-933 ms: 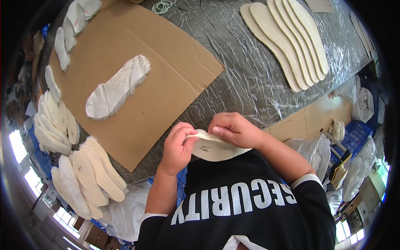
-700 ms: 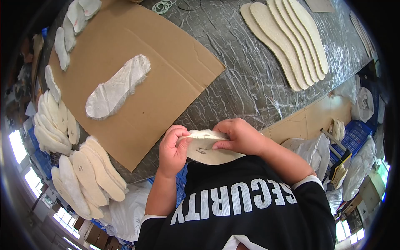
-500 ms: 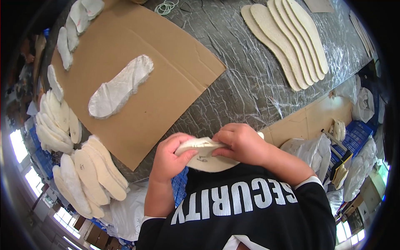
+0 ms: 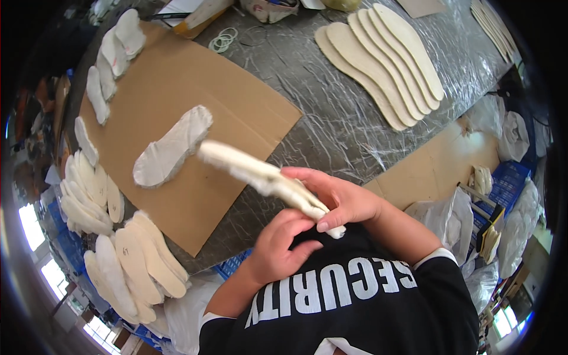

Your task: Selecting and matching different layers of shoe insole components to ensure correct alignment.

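Observation:
A cream fleecy insole [image 4: 239, 163], blurred by motion and seen nearly edge-on, slants above the table's near edge. My right hand [image 4: 340, 198] grips its near end between thumb and fingers. Just below that end is my left hand [image 4: 281, 245], its thumb apart from its bent fingers; the fingertips come close to the insole, and I cannot tell whether they touch it. Beyond the held insole's far tip, a white fluffy insole [image 4: 171, 147] lies on a brown cardboard sheet [image 4: 236, 89].
Several cream insoles [image 4: 378, 65] overlap in a fan at the far right. More insoles [image 4: 133, 260] are piled along the left edge, with white ones [image 4: 118, 50] behind. Pale green rings [image 4: 223, 40] lie beyond the cardboard. Plastic bags [image 4: 441, 213] and a blue crate [image 4: 509, 183] stand at right.
The insole has swung from flat between both hands to a slant pointing far left. My left hand has let go and dropped lower; my right hand keeps hold. The view has shifted slightly.

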### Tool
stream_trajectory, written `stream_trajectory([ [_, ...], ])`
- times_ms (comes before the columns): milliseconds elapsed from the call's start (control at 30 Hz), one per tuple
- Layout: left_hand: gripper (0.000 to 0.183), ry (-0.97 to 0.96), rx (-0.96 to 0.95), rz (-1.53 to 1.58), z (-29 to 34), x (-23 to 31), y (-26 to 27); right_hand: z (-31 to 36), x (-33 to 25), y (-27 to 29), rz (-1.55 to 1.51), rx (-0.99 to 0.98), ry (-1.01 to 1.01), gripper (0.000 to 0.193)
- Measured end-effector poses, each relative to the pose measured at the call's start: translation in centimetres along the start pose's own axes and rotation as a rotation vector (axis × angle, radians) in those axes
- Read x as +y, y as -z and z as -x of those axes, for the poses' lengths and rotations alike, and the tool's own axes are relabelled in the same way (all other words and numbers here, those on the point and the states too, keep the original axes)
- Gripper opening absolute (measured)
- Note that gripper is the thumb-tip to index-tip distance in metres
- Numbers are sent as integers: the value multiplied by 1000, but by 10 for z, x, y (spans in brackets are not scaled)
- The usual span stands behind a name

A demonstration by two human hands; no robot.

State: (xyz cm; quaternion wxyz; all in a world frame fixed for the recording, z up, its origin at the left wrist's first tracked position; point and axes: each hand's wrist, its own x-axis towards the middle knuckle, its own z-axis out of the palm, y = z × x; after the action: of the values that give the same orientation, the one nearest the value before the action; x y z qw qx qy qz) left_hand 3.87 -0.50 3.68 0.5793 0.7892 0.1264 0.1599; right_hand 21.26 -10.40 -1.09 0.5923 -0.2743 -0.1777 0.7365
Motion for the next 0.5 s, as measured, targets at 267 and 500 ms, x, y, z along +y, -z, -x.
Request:
stream_trajectory([
  [267, 33, -173, -112, -466, -32, 7, 20, 20, 13, 14, -165, -167, -80, 105],
  [500, 32, -240, -168, -471, -44, 5, 12, 31, 24, 16, -263, -152, -81, 103],
])
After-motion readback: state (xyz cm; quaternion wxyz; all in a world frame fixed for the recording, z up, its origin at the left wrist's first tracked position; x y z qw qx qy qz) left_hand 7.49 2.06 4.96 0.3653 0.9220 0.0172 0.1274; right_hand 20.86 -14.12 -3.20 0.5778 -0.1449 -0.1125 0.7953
